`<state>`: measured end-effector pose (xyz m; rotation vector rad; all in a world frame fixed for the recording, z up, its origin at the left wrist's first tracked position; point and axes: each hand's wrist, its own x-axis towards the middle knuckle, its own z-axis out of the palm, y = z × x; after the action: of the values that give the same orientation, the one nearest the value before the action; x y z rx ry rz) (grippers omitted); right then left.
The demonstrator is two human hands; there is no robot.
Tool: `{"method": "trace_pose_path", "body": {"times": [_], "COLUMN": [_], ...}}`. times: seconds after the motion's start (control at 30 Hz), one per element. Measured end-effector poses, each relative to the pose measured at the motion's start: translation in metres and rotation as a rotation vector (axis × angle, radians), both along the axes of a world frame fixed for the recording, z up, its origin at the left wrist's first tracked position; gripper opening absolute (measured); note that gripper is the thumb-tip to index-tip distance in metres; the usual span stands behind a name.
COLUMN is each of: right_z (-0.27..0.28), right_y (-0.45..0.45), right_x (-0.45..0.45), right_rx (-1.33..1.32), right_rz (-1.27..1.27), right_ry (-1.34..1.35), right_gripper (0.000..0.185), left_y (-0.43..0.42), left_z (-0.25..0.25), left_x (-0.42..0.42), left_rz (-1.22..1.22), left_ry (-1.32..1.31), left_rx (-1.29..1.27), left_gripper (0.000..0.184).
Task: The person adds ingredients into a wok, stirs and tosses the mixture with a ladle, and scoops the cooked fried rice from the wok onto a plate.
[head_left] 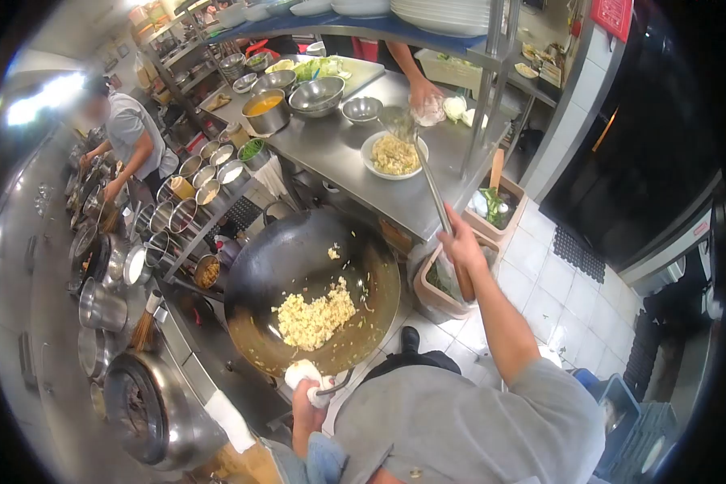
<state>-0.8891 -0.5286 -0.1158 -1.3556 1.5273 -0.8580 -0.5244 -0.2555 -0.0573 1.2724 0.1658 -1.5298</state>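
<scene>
My left hand [305, 410] is closed on the handle of a large dark wok [298, 242], with a white cloth [302, 373] around the grip. Fried rice [319, 316] lies in the lower part of the wok, and a few bits cling to its wall. My right hand [461, 242] grips the long handle of a metal ladle [432, 184]. The ladle's head is over the far edge of a white bowl [368, 155]; whether they touch I cannot tell. Fried rice is heaped in this bowl, which stands on a steel counter [331, 153].
Another person's hand [424, 98] is on the counter behind the bowl, by a clear bag. A co-worker [133, 129] stands at the stove, far left. A pot of orange liquid [266, 113], metal bowls and sauce containers stand nearby. Bins [452, 282] flank the counter's right end.
</scene>
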Motion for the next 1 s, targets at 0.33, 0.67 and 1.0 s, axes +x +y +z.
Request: {"method": "trace_pose_path", "body": {"times": [0.33,0.67,1.0], "right_z": [0.115,0.165,0.217], "right_y": [0.135,0.118,0.145], "right_x": [0.039,0.046,0.135], "right_rx": [-0.313,0.040,0.255], "right_rz": [0.737,1.041,0.291], "right_ry": [0.523,0.672,-0.484], "right_gripper": [0.063,0.066,0.065], "left_y": [0.027,0.045,-0.150], "left_z": [-0.015,0.007,0.020], "left_x": [0.010,0.004,0.025], "left_rz": [-0.074,-0.002,0.118], "left_ry": [-0.003,0.087,0.027], "left_rx": [-0.104,-0.106,-0.349], "left_gripper": [0.013,0.037,0.023]}}
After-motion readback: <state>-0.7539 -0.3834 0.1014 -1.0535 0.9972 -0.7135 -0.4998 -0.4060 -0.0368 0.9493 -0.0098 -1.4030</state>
